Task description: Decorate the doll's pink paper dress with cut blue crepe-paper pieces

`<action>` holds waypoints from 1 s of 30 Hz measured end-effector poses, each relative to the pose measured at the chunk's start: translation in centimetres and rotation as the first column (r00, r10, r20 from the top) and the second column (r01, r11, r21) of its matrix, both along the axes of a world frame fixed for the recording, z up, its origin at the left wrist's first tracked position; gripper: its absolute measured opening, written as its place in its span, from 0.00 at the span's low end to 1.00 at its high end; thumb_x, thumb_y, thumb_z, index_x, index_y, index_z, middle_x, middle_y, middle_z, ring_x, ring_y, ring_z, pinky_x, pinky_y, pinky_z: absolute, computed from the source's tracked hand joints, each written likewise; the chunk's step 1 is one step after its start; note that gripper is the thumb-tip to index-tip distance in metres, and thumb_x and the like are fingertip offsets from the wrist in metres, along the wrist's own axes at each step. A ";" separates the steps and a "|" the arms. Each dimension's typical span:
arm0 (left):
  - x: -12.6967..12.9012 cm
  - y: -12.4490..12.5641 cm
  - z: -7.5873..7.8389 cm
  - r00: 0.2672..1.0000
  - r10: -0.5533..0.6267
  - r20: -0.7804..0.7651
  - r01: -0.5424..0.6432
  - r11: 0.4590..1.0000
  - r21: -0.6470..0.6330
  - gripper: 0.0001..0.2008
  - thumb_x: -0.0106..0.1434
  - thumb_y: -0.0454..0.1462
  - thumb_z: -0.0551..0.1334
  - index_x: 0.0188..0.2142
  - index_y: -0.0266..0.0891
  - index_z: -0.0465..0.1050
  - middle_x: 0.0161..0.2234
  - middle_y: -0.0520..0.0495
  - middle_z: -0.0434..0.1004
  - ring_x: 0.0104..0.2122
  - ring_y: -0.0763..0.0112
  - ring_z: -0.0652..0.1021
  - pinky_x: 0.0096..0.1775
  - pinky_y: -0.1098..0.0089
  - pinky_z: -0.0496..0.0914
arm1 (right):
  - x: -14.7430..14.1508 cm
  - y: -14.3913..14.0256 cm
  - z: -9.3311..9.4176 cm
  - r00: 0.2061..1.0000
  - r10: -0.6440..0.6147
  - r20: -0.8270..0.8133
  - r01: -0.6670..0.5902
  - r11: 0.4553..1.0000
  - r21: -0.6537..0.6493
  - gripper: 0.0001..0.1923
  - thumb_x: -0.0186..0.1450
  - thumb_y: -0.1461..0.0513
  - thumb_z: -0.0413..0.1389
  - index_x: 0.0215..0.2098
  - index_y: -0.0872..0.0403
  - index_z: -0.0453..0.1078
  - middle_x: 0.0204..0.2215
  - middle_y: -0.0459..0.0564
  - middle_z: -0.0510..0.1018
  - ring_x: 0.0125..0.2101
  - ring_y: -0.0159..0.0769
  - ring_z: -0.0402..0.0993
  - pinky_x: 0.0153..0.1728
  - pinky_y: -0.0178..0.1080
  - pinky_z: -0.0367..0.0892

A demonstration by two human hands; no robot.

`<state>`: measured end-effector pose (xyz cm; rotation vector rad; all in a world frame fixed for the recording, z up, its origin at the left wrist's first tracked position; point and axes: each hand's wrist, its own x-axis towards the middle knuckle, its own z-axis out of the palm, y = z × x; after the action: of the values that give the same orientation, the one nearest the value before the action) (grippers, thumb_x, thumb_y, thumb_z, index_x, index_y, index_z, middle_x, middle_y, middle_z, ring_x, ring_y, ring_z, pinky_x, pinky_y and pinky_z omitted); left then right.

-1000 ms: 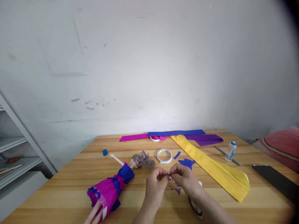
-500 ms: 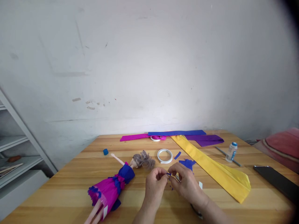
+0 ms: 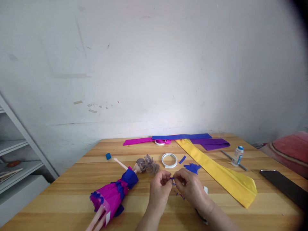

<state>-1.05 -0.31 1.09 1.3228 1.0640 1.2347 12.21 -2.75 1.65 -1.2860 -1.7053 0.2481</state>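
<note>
My left hand (image 3: 160, 189) pinches one end of a small blue paper strip (image 3: 172, 178) between thumb and forefinger. The fingertips of my right hand (image 3: 189, 186) close on the strip's other end, almost touching the left ones. Tiny blue scraps (image 3: 177, 193) lie on the wood just below the fingers. Beyond the right hand rest a crumpled blue piece (image 3: 192, 167) and a short blue strip (image 3: 182, 159). A dark curved object (image 3: 201, 217) pokes out under my right wrist, mostly hidden. Left of my hands lies a doll (image 3: 130, 178) in a magenta and blue paper dress.
On the wooden table (image 3: 72, 192) are a tape roll (image 3: 169, 160), a blue cap (image 3: 108, 156), a yellow strip (image 3: 216, 173), a glue bottle (image 3: 237, 156), a grey stick (image 3: 226, 154) and a black phone (image 3: 284, 186). Blue, magenta and purple strips (image 3: 183, 137) lie by the wall.
My fingertips have shifted slightly on the blue strip, which now shows straighter between them. More blue scraps are visible on the table below. The view has moved very slightly.
</note>
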 end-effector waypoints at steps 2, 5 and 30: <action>-0.1 -0.2 0.4 0.997 0.006 -0.073 -0.001 0.998 0.062 0.07 0.46 0.31 0.61 0.28 0.37 0.74 0.25 0.49 0.76 0.26 0.70 0.73 0.29 0.73 0.66 | 0.0 0.1 0.0 1.000 0.001 -0.012 -0.001 1.000 -0.008 0.09 0.53 0.70 0.49 0.25 0.53 0.69 0.20 0.44 0.70 0.21 0.30 0.63 0.23 0.32 0.56; -0.1 -0.5 1.0 0.988 0.013 -0.156 0.007 0.992 0.123 0.07 0.48 0.31 0.60 0.27 0.38 0.75 0.26 0.48 0.77 0.26 0.69 0.74 0.30 0.72 0.66 | 0.0 0.1 0.0 1.000 0.009 -0.015 -0.010 1.000 -0.021 0.09 0.53 0.71 0.50 0.25 0.53 0.69 0.20 0.44 0.70 0.22 0.30 0.64 0.24 0.32 0.56; -0.2 0.2 0.1 0.990 -0.019 0.143 0.061 0.954 -0.295 0.09 0.44 0.37 0.65 0.24 0.33 0.73 0.17 0.51 0.70 0.17 0.76 0.68 0.17 0.76 0.59 | 0.3 -0.3 0.2 0.985 0.132 0.111 -0.145 0.983 0.113 0.19 0.56 0.74 0.47 0.41 0.49 0.68 0.37 0.49 0.72 0.38 0.36 0.68 0.38 0.37 0.64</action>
<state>-1.20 -0.15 1.15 1.0072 1.0710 1.0706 12.50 -3.06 1.80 -1.1094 -1.8715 0.1599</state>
